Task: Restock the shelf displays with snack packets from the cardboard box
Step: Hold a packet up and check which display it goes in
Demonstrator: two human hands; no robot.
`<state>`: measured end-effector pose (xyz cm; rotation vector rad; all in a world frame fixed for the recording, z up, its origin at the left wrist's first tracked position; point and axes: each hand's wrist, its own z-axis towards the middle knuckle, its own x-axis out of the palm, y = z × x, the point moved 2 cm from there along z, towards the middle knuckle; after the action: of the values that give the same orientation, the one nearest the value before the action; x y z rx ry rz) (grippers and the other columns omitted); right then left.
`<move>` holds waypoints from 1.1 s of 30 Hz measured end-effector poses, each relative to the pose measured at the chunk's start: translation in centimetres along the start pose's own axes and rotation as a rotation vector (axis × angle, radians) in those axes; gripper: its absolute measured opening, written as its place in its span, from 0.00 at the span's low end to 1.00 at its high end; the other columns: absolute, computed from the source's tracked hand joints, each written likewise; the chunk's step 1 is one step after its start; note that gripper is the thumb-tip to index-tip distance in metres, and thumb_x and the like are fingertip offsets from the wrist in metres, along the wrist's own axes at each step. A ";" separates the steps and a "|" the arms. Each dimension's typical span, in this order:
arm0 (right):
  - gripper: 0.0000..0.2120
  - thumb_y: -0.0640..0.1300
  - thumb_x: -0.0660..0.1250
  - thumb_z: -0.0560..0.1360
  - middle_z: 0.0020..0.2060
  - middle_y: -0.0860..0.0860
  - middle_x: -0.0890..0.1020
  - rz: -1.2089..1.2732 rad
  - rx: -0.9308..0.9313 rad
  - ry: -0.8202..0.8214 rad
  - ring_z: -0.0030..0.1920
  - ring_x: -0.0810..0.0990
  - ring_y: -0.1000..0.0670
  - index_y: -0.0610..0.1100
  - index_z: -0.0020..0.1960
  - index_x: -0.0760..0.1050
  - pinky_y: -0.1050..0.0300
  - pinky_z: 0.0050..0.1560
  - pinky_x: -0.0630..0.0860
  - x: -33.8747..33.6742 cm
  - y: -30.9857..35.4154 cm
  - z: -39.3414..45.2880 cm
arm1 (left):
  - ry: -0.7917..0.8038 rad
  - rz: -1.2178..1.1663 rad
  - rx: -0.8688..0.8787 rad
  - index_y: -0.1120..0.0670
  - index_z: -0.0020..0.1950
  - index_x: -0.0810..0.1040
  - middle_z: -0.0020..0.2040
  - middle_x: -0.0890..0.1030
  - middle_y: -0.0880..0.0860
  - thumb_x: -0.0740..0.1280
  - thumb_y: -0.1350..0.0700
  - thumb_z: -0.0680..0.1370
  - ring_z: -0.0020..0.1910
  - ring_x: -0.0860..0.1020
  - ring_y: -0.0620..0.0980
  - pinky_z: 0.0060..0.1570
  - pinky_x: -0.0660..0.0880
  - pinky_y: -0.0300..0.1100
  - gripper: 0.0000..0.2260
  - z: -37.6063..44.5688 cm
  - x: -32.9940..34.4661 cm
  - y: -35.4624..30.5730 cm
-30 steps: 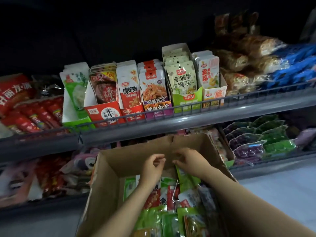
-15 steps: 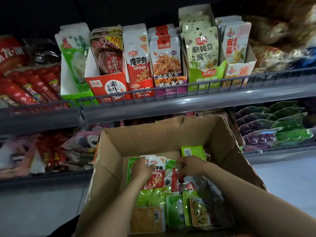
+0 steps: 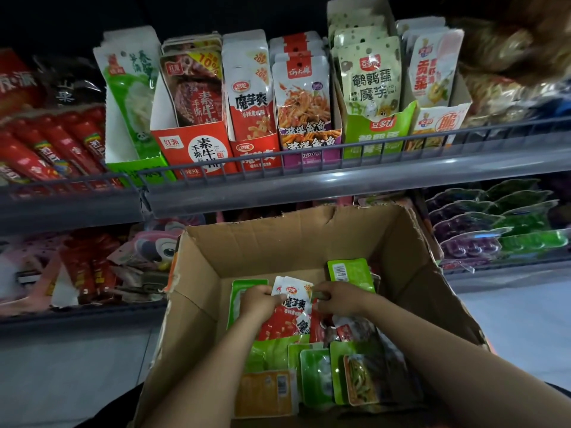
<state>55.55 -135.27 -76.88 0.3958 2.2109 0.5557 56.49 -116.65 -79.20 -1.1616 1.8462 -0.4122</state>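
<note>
Head view: both hands reach into the open cardboard box [image 3: 197,304] below the shelf rail [image 3: 340,177]. The left hand [image 3: 258,302] grips a red-and-white snack packet [image 3: 289,316] by its upper left edge near the box's far wall. The right hand [image 3: 336,299] pinches something small and dark at the packet's upper right corner. Green packets [image 3: 350,273] and an orange packet [image 3: 264,393] lie around them in the box. On the shelf, display cartons [image 3: 191,146] stand in a row behind the rail, filled with upright packets.
</note>
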 end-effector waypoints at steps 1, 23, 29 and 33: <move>0.26 0.54 0.63 0.77 0.69 0.47 0.71 0.040 0.006 -0.031 0.67 0.71 0.47 0.46 0.72 0.65 0.62 0.58 0.67 0.0 0.0 0.1 | 0.021 -0.052 -0.012 0.59 0.51 0.81 0.47 0.84 0.58 0.74 0.56 0.71 0.45 0.82 0.55 0.51 0.79 0.47 0.11 -0.2 -0.1 -0.1; 0.11 0.44 0.68 0.76 0.29 0.48 0.77 0.523 0.008 -0.290 0.26 0.75 0.54 0.44 0.38 0.70 0.61 0.32 0.75 -3.9 3.2 -3.7 | 0.055 -0.236 0.191 0.58 0.40 0.80 0.38 0.84 0.56 0.75 0.59 0.71 0.29 0.80 0.47 0.27 0.74 0.33 0.05 -7.3 -6.9 -6.0; 0.06 0.45 0.68 0.76 0.33 0.52 0.80 0.315 0.002 -0.328 0.31 0.78 0.54 0.48 0.40 0.76 0.59 0.40 0.77 -3.8 3.3 -4.4 | 0.014 -0.225 0.254 0.56 0.37 0.80 0.37 0.84 0.56 0.75 0.58 0.71 0.34 0.82 0.51 0.37 0.77 0.42 0.06 -8.0 -8.0 -6.9; 0.03 0.44 0.68 0.76 0.36 0.53 0.83 0.466 -0.125 -0.435 0.32 0.79 0.58 0.47 0.47 0.79 0.66 0.35 0.74 -5.4 4.9 -5.8 | 0.033 -0.306 0.294 0.55 0.39 0.80 0.37 0.85 0.55 0.74 0.57 0.71 0.33 0.82 0.50 0.34 0.77 0.39 0.05 -8.6 -9.3 -8.4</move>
<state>54.93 -134.99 -67.63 0.8863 1.6581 0.7661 55.63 -114.46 -64.17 -1.2364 1.5714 -0.8503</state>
